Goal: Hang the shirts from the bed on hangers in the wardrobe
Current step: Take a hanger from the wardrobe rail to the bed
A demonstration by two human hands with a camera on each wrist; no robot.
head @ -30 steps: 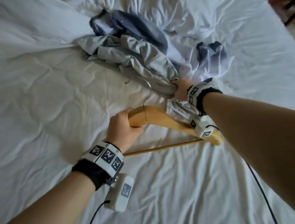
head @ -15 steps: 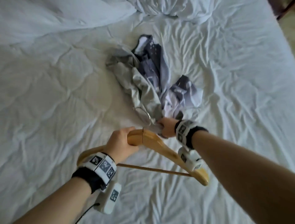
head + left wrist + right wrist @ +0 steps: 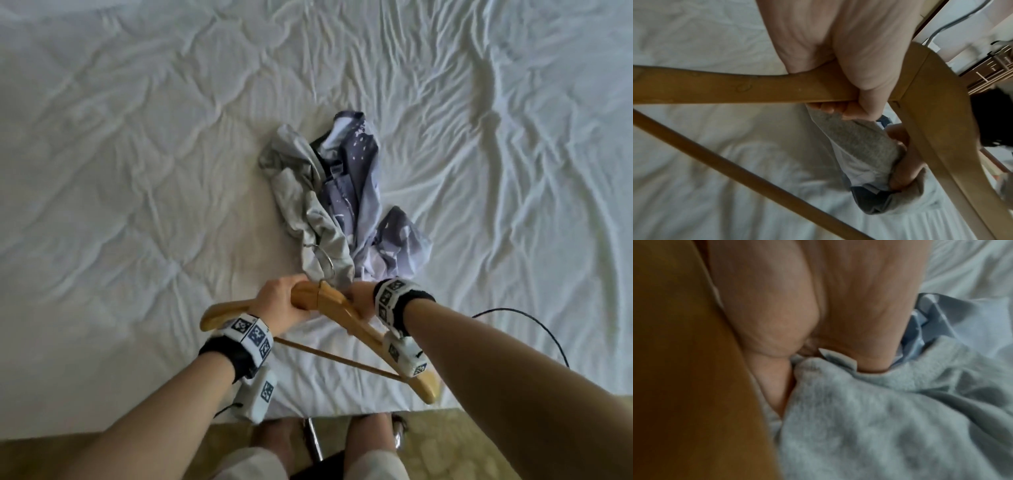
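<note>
1. I am seeing the shirts being dragged nearer the bed edge than a second ago
2. My right hand is bunching both; my left hand is fisting the hanger
3. Two garments are risking coming together; the hook is likely snagging the grey cloth

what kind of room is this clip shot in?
Most likely a bedroom, maybe a hotel room. A wide bed with a rumpled white quilted cover fills the head view, crumpled shirts lie on it, the left hand grips a wooden hanger, and patterned carpet shows at the bed's foot.
</note>
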